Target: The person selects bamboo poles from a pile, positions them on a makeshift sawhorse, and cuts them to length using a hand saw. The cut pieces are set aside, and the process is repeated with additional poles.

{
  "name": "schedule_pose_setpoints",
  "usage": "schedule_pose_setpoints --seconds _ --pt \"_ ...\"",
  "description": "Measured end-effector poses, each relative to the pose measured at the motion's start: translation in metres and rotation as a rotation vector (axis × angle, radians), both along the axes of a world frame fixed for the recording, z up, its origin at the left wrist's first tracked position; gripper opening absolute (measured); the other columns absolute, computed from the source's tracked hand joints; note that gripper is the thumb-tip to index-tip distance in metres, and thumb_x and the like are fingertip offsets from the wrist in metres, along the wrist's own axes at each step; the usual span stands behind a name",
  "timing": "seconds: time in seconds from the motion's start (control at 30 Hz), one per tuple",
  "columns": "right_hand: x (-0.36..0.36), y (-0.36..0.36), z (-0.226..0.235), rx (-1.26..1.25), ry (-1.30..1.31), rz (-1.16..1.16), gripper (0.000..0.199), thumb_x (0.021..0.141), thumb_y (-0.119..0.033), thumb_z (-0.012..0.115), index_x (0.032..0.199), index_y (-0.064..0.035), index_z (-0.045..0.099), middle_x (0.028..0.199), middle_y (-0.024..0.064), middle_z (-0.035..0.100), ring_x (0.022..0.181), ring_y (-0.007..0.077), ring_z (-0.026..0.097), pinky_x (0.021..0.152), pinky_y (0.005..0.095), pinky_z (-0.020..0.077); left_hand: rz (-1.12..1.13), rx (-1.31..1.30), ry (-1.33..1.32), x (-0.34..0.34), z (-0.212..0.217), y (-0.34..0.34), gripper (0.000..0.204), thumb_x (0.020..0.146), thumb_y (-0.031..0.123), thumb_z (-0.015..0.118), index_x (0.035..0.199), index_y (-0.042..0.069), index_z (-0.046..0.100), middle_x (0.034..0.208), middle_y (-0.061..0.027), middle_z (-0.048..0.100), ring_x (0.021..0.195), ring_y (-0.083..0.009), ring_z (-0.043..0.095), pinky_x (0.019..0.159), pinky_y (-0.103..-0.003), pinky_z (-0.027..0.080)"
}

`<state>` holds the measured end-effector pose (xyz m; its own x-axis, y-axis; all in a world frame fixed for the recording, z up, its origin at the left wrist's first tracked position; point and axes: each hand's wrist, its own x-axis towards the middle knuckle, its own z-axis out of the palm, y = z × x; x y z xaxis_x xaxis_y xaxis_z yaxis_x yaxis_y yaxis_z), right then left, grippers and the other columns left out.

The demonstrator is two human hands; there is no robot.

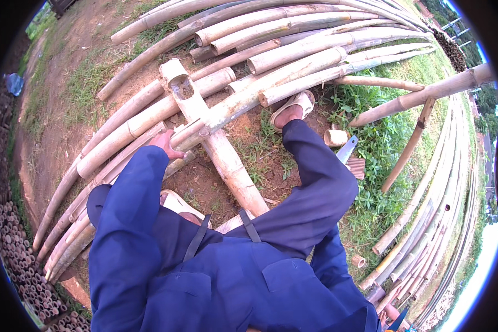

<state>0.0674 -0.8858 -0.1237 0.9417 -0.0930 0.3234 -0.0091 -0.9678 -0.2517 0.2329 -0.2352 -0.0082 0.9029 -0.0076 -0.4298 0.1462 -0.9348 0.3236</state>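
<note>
My left hand point(164, 145) wraps round the near end of a bamboo pole point(227, 110). That pole lies across a thick bamboo log point(229, 166), which has a notch cut near its far end. The log runs back toward me between my legs. My right hand point(392, 312) is low at the right rim, by the ends of some stacked poles, partly cut off by my sleeve. Beside it is a dark and teal object point(399, 321); whether the hand holds it I cannot make out. A hand saw point(347, 148) with a toothed blade shows past my right knee.
Many bamboo poles point(293, 27) lie spread ahead and to the left. More long poles point(426, 243) are stacked at the right. A slanted pole point(426, 95) rests on a prop point(409, 144). Short bamboo offcuts point(335, 138) lie near my right foot. Cut pieces point(25, 265) are piled far left.
</note>
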Motion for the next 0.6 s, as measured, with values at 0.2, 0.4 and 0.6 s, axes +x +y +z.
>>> schedule_pose_setpoints --seconds 0.2,0.4,0.6 --pt "-0.001 0.062 -0.011 0.188 0.385 -0.243 0.036 0.093 -0.020 0.073 0.124 -0.0038 0.065 0.095 0.0142 0.073 0.082 0.0314 0.071 0.074 0.0444 0.0561 0.021 0.024 0.012 -0.008 -0.007 0.008 0.108 0.063 0.053 0.093 0.147 -0.001 0.051 0.135 -0.0302 0.063 0.128 -0.0432 0.061 0.112 -0.046 0.047" --pt "0.006 0.070 -0.010 0.160 0.402 -0.218 0.036 0.093 -0.019 0.073 0.124 -0.0040 0.064 0.097 0.0139 0.072 0.084 0.0316 0.070 0.076 0.0444 0.0557 0.016 0.036 0.049 -0.005 0.009 -0.001 0.110 0.062 0.053 0.093 0.146 -0.004 0.050 0.133 -0.0317 0.064 0.128 -0.0442 0.061 0.111 -0.047 0.048" --pt "0.006 0.072 0.002 0.119 0.407 -0.174 0.036 0.092 -0.019 0.073 0.124 -0.0042 0.064 0.098 0.0137 0.071 0.086 0.0318 0.069 0.077 0.0444 0.0552 -0.008 0.039 0.045 -0.001 0.002 -0.001 0.104 0.064 0.053 0.091 0.143 -0.003 0.053 0.126 -0.0309 0.068 0.119 -0.0443 0.066 0.105 -0.048 0.052"
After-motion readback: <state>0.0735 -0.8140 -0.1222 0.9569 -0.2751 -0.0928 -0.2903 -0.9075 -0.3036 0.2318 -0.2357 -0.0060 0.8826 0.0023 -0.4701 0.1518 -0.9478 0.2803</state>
